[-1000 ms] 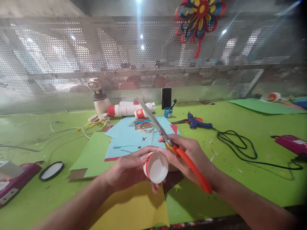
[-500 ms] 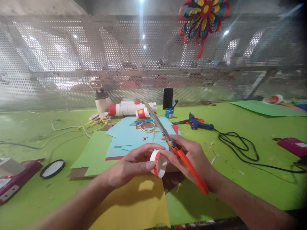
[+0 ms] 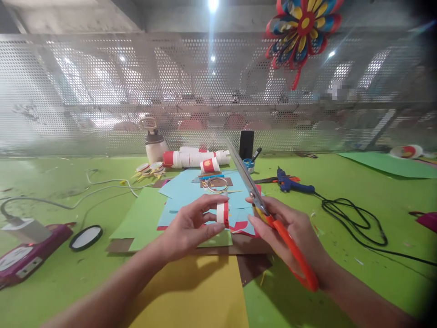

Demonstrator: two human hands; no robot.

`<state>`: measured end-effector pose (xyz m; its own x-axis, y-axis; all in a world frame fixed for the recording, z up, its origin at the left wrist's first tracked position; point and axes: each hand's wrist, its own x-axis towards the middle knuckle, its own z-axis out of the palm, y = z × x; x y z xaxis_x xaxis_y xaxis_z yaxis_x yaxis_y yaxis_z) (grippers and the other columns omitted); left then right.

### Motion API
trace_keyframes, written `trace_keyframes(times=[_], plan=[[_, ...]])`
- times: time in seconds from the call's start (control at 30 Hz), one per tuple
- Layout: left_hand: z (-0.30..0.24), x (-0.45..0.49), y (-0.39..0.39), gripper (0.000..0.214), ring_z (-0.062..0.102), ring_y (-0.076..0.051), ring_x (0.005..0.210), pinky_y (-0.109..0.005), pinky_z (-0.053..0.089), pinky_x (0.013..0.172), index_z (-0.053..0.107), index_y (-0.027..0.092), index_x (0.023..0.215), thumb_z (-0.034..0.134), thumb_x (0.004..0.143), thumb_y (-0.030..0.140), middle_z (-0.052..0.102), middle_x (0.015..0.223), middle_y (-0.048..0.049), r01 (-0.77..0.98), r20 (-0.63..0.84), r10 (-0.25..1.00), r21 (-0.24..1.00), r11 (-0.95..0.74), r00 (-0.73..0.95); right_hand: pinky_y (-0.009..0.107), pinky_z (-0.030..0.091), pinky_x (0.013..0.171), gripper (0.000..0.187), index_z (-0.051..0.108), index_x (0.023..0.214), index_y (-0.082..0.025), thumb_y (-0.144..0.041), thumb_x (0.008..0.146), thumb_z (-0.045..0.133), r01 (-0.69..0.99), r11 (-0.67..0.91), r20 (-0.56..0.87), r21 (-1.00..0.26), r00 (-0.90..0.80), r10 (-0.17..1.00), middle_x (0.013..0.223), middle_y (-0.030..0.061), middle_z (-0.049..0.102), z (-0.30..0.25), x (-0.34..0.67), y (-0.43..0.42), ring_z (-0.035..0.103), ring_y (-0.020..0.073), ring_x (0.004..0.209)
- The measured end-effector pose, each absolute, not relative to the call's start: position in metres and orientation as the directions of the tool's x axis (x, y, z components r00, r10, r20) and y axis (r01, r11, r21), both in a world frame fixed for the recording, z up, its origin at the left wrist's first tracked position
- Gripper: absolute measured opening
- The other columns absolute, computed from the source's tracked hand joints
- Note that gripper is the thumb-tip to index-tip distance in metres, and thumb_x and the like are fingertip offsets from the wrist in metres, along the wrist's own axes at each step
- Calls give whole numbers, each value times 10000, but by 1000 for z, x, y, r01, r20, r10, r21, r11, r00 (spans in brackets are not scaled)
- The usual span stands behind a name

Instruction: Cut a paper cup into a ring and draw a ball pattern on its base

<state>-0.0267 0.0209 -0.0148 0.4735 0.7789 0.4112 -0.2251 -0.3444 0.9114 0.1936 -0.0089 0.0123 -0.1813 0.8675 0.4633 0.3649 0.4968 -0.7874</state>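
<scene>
scissors [image 3: 268, 219] occupy right hand [image 3: 302, 228]; left hand [image 3: 187, 225] pinches cup [image 3: 221, 212].

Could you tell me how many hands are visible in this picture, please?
2. The left hand is near the middle, holding a short white-and-red cup piece; the right hand is farther right, holding scissors.

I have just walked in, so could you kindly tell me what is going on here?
Someone's left hand holds a short red-and-white cup piece. Their right hand holds orange-handled scissors, apart from the piece. Blue paper lies beyond, and a glue gun rests on the green table to the right.
</scene>
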Motion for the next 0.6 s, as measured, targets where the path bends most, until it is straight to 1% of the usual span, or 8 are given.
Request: trace_keyframes(times=[0.13,0.2,0.27,0.4,0.5,0.6], plan=[[-15,-28,23,414,569,-234,1099,-356,507,903,581,291,1251,669,853,219,543,1298,-85,-172,418,815,909,-381,402,203,518,631,270,587,1121,-188,-243,858,560,391,495,434,-776,-238,869,812,20,653,14,195,-11,625,134,676],[-14,-28,24,437,575,-256,1106,-383,531,877,556,287,1264,675,848,232,535,1319,-99,-189,418,832,908,-374,365,204,513,613,272,580,1117,-191,-251,854,546,393,477,415,-786,-236,879,769,6,628,13,195,-11,615,135,654],[-13,-27,25,452,576,-270,1114,-400,545,859,537,280,1269,680,843,234,546,1307,-106,-217,427,841,902,-372,332,210,510,617,261,578,1097,-193,-267,851,533,386,443,385,-809,-222,896,756,2,609,11,194,-11,616,145,675],[-13,-26,27,449,593,-237,1094,-374,531,884,537,244,1229,708,815,208,604,1231,-96,-226,435,864,895,-384,252,252,513,687,269,573,1085,-196,-311,846,531,403,378,299,-834,-248,922,833,22,630,4,190,-7,618,170,755],[-12,-26,29,480,618,-216,1040,-358,527,873,518,218,1219,730,790,210,637,1173,-98,-221,409,890,905,-365,203,297,500,732,322,550,1119,-195,-387,860,543,441,321,216,-838,-273,938,869,31,638,1,189,-5,612,187,788],[-12,-25,29,472,633,-202,999,-353,525,865,508,212,1192,736,779,215,638,1154,-95,-221,409,895,903,-369,177,311,482,764,381,531,1146,-189,-447,866,553,415,305,178,-857,-316,932,979,59,637,1,190,-6,604,208,878]])
